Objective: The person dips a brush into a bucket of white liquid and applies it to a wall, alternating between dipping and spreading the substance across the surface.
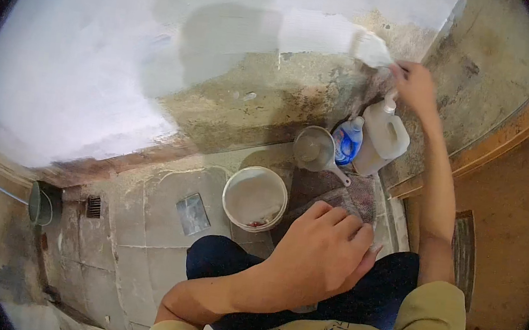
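My right hand (pixel 414 87) is stretched out at the upper right, its fingers closed on a wide paintbrush (pixel 373 50). The white-coated bristles touch the wall (pixel 317 29) at the end of a fresh white band. Below that band the wall is bare, brownish and stained. My left hand (pixel 326 252) is in front of my body, above my knees, with its fingers curled in. Whatever it may hold is hidden under the palm. A white bucket (pixel 225 206) stands on the floor to the left of this hand, with pale liquid inside.
Against the wall are a long-handled dipper (pixel 313 147), a blue-labelled bottle (pixel 348 140) and a translucent jug (pixel 380 135). A wooden door (pixel 501 241) borders the right side. The tiled floor (pixel 160 263) has a metal plate (pixel 193 214) and a drain grate (pixel 94 207). A dark bucket (pixel 38 204) is at far left.
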A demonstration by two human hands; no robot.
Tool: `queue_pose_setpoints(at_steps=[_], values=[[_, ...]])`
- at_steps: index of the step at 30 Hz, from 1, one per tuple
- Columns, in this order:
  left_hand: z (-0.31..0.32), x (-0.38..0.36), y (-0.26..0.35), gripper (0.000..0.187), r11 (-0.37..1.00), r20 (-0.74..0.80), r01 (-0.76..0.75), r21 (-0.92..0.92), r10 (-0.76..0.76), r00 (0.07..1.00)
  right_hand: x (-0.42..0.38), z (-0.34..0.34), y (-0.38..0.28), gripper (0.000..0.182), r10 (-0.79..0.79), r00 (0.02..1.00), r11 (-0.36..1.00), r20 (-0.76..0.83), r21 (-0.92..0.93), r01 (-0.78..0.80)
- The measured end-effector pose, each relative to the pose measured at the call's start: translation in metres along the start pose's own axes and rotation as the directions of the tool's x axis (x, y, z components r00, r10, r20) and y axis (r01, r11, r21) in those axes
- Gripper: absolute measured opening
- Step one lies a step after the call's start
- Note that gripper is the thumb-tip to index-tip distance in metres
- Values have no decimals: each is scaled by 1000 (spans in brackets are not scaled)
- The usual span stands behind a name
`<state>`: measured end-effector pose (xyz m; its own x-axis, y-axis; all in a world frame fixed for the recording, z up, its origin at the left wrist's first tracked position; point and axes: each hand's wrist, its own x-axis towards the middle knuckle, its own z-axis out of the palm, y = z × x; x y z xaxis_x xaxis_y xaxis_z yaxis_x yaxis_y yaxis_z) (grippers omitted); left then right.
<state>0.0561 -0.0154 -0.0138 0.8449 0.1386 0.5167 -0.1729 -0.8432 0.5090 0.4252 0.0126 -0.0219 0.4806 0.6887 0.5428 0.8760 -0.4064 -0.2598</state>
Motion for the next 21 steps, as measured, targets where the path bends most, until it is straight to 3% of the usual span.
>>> queue_pose_setpoints(at_steps=[3,6,8,10,14,16,21], values=[[1,1,1,21,1000,-3,-19,-5,19,1000,0,-30,14,34,34,999,995,10,-97,-33],[7,4,1,19,1000,17,-20,-6,20,1000,0,-36,-15,36,-6,1000,998,-11,67,7],[12,5,-1,18,1000,-11,-7,12,7,1000,0,-21,-69,39,-154,988,954,-22,258,155],[15,7,1,16,1000,-30,6,31,-5,1000,-1,8,-127,41,-197,980,898,-15,399,187],[18,9,9,16,1000,-187,-4,4,4,982,8,80,-238,37,-328,945,872,5,387,301],[16,10,13,16,1000,-227,-12,-1,12,974,12,85,-281,36,-413,897,837,157,453,307],[9,6,18,16,999,-175,-9,-30,4,985,24,91,-301,33,-390,913,860,121,402,314]])
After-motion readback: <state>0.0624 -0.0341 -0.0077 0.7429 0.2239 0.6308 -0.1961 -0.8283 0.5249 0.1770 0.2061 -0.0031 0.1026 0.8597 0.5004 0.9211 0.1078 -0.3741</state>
